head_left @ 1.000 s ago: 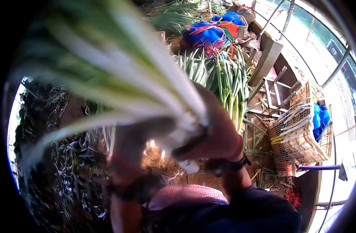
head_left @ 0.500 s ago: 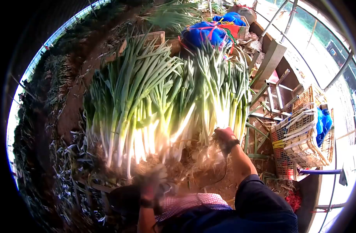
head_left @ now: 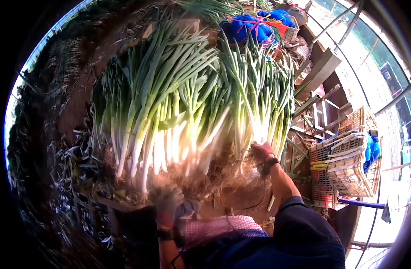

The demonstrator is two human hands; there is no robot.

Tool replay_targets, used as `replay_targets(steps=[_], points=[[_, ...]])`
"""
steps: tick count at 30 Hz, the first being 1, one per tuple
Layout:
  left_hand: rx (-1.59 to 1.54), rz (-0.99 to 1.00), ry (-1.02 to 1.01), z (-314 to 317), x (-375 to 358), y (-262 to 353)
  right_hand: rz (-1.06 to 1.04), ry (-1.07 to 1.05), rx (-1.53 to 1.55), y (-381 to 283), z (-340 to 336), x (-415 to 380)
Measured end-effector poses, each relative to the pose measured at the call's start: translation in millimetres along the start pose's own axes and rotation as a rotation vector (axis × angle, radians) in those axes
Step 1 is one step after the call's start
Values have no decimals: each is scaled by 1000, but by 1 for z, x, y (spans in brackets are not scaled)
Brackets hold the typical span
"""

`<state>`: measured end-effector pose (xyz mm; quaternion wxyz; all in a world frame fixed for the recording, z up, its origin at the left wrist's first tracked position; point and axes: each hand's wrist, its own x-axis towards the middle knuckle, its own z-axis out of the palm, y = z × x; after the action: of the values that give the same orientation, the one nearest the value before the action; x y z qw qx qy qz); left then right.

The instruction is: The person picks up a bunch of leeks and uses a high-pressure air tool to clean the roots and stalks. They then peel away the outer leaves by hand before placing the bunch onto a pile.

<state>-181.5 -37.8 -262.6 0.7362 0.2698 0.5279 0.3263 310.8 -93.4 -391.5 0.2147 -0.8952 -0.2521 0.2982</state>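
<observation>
Leeks (head_left: 145, 98): one broad pile laid side by side on the ground (head_left: 245, 204), ahead of both hands. Long axis runs away from the body, green tops at the far end and fanned a little, white stems and roots (head_left: 228, 172) at the near end. A few stems in the middle slant across the others.

Right hand (head_left: 263, 153): at the right part of the pile, by the low white ends of the stems, just above the root level. Nearer hand for this side; the stems run forward from its fingers. Fingers bent and in against the bases, apparently touching. How far it is closed, and whether any stem is inside the grip: cannot tell, glare and overlap.

Left hand (head_left: 168, 201): low, on the body side of the root ends, left of centre. Nearer hand for the left and middle stems; the closest root tuft is just ahead of it and slightly left. Fingers look partly curled, outline blurred. No stem visible in it; opening and contact with the roots cannot be told.

Surroundings: pink checked cloth (head_left: 230, 224) between the forearms, on the near side of the roots. Blue bundle (head_left: 245, 29) with pink and red ties beyond the tops. Metal frame (head_left: 319, 117) right of the pile; crates (head_left: 348, 172) farther right, apart from the right hand.
</observation>
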Motion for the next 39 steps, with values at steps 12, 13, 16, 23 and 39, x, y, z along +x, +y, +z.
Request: replay_targets(steps=[12,13,16,23,39], points=[[181,41,3,-41,-18,-9,-401,113,-122,-76,22,-60],[173,35,12,-42,-20,-10,-403,46,-217,-85,30,-67],[332,103,37,-48,-26,-9,-438,-28,-394,-107,60,-79],[494,151,94,-46,-35,6,-261,-303,-756,-115,131,-44],[468,194,139,-102,9,-64,-857,-1292,-138,-178,92,-219]])
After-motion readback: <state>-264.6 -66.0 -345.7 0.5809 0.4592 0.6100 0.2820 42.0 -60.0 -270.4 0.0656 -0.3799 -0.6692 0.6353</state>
